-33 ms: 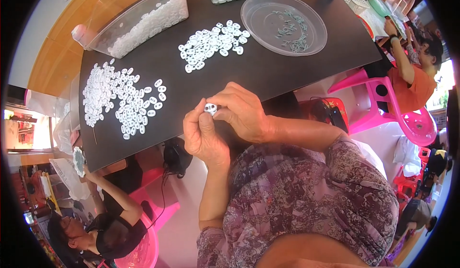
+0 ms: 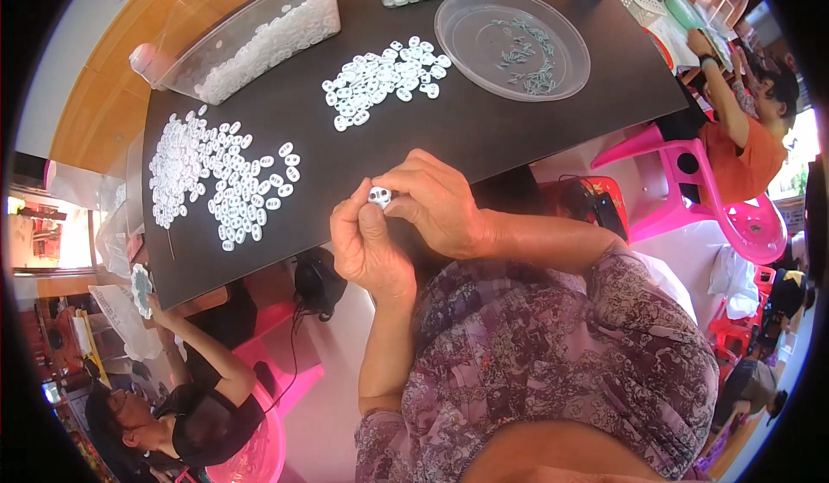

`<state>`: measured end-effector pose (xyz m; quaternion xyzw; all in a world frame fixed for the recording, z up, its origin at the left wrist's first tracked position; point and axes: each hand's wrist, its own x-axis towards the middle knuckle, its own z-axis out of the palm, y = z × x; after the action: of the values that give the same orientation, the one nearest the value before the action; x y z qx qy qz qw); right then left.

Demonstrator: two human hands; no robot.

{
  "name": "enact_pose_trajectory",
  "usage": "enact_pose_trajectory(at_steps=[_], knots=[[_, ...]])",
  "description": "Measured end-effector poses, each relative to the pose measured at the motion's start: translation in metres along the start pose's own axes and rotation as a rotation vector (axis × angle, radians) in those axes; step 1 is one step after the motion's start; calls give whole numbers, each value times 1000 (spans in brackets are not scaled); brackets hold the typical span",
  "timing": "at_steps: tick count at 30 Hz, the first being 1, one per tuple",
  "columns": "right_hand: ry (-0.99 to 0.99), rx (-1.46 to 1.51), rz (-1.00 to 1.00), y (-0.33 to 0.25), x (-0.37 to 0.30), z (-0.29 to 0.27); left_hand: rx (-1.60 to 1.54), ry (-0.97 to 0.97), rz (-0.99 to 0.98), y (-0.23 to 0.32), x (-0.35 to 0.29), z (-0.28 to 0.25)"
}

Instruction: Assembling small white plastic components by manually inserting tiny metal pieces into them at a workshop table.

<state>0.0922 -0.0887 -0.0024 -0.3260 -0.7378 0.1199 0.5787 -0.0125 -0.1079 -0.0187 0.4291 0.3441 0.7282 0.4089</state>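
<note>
On dark desk (image 2: 337, 163), with loose white pieces (image 2: 242, 198) spread left and far. At near edge, holding small white piece (image 2: 379, 195) between left hand (image 2: 371, 245) and right hand (image 2: 439, 204), with each drawn to a fingertip pinch. Best pressed lightly and evenly, with dark marks visible.

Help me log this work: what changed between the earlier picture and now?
A co-worker's hand, upper right, shifted slightly up in view. Nothing was taken or released: left hand and right hand keep their grip on a white piece; the round tray stayed.
</note>
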Motion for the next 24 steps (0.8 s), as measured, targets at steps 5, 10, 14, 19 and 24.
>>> enact_pose_trajectory(at_steps=[5, 10, 14, 19, 24], knots=[[54, -15, -42, -5, 0, 4, 39, 8, 68, 3, -2, 2], [52, -7, -54, -3, 0, 5, 70, 15, 76, 3, -3, 1], [65, -5, -71, -1, 0, 6, 97, 30, 93, 2, -4, 0], [76, -16, -99, -2, -1, 6, 145, 13, 158, 2, -3, 1], [79, -42, -132, -1, -1, 8, 207, 56, 226, 0, -3, 7]])
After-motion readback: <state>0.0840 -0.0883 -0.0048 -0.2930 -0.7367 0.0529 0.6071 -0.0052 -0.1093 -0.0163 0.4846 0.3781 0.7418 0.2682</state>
